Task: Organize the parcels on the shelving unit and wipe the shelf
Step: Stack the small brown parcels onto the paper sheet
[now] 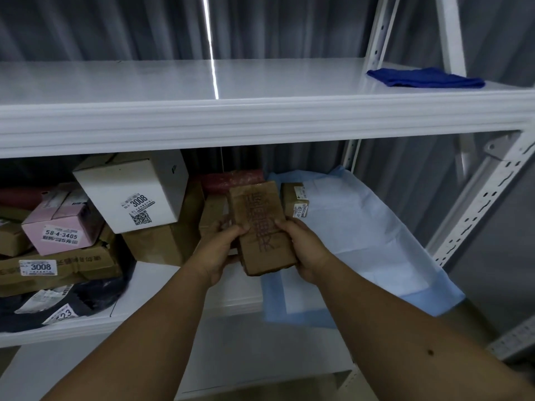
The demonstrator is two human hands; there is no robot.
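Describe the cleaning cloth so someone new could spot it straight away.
Look at the upper shelf of the white shelving unit, then go to its far right end beside the upright post. The cloth lies there crumpled flat. It is deep blue, and the only item on that shelf.

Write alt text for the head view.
Both hands, left hand and right hand, grip a flat brown parcel before a white shelving unit. Labelled boxes crowd the lower shelf's left; a blue cloth lies on the upper shelf.
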